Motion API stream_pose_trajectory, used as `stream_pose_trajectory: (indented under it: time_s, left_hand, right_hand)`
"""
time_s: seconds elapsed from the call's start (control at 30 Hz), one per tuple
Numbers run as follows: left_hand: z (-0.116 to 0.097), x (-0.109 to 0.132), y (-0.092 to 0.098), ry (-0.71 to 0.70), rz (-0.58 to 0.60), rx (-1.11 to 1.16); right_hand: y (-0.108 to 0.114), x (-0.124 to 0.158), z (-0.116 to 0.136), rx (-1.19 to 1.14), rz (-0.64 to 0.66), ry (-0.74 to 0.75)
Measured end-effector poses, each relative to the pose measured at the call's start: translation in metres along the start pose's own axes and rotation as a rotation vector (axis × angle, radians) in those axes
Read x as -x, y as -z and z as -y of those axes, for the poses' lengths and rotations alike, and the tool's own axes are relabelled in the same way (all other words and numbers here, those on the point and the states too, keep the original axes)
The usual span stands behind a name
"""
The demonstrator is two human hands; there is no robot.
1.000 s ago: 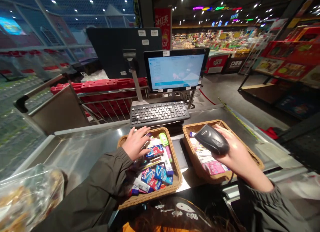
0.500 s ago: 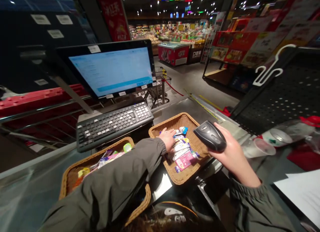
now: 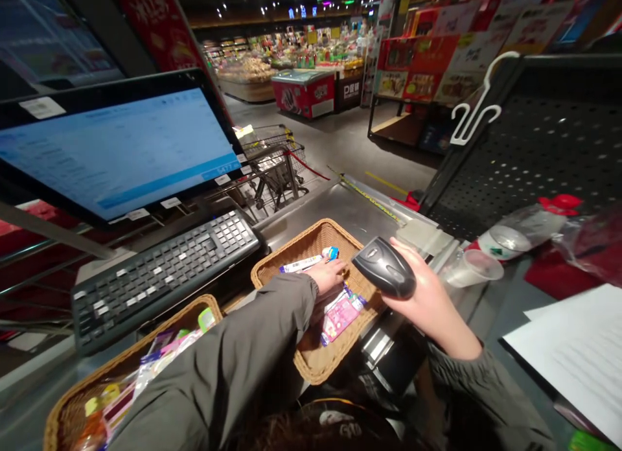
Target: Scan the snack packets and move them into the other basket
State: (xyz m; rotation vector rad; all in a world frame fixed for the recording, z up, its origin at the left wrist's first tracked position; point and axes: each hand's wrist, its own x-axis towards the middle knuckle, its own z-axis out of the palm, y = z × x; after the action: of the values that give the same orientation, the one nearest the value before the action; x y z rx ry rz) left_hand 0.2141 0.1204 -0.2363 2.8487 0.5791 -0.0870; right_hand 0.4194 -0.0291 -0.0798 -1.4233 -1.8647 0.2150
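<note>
Head view: two bare hands, set apart from each other, both in dark grey-green sleeves. Right hand (image 3: 430, 302): wrapped around a black handheld scanner (image 3: 383, 267), fingers and thumb showing on opposite sides of its body, the broad end turned up and to the left; scanner held over the right side of a wicker basket (image 3: 313, 367). Left hand (image 3: 329, 276): palm down inside that basket, fingers partly extended over small packets; fingertips partly hidden, so it cannot be told whether they pinch one. Basket contents: one long white-and-blue packet (image 3: 301, 264), lying just beyond the left hand; one small bright blue packet (image 3: 332, 253), at the fingers' far side; one pink packet (image 3: 341, 319), lying on the near side of the hand. Second wicker basket (image 3: 119, 359): to the left, partly covered by the left sleeve, holding mixed small goods, among them a green item (image 3: 207, 319). Both baskets on a metal bench (image 3: 335, 208). Also on record: a black keyboard (image 3: 165, 269), left of the first basket; a lit monitor (image 3: 121, 153), behind the keyboard; a clear plastic cup (image 3: 473, 269), beyond the right hand; printed paper sheets (image 3: 578, 354), at far right
</note>
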Motion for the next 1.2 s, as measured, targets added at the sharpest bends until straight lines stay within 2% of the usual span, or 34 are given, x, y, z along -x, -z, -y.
stream_pose_trajectory:
  time_s: [0.07, 0.17, 0.37, 0.53, 0.63, 0.77, 0.87, 1.0, 1.1, 1.2]
  left_hand:
    - [-0.001, -0.009, -0.002, -0.118, 0.033, -0.02]
    - [-0.001, -0.017, -0.009, -0.203, 0.077, -0.065]
    - [0.014, -0.014, -0.018, -0.233, 0.067, -0.098]
    - [0.02, -0.012, -0.004, -0.242, 0.052, -0.112]
    - [0.019, -0.007, 0.018, -0.192, 0.016, -0.119]
    - [0.02, 0.021, 0.066, -0.072, -0.104, -0.131]
    - [0.017, 0.059, 0.111, 0.089, -0.24, -0.146]
    - [-0.003, 0.119, 0.168, 0.314, -0.423, -0.04]
    - [-0.02, 0.163, 0.193, 0.471, -0.581, -0.001]
    - [-0.033, 0.202, 0.203, 0.569, -0.694, 0.025]
  right_hand:
    - [0.001, -0.001, -0.001, 0.0, 0.002, 0.011]
    - [0.003, -0.001, -0.001, 0.003, 0.02, 0.004]
    - [0.005, 0.005, 0.0, -0.012, 0.032, -0.042]
    - [0.007, 0.005, 0.001, 0.002, 0.02, -0.001]
    - [0.007, 0.005, 0.001, 0.01, 0.013, 0.037]
    - [0.005, 0.005, 0.004, 0.025, 0.011, 0.054]
    - [0.002, 0.004, 0.012, 0.029, 0.007, 0.064]
    - [-0.002, -0.002, 0.029, 0.029, -0.008, 0.082]
    - [-0.006, -0.006, 0.048, 0.024, -0.03, 0.13]
    - [-0.01, -0.009, 0.072, 0.028, -0.018, 0.227]
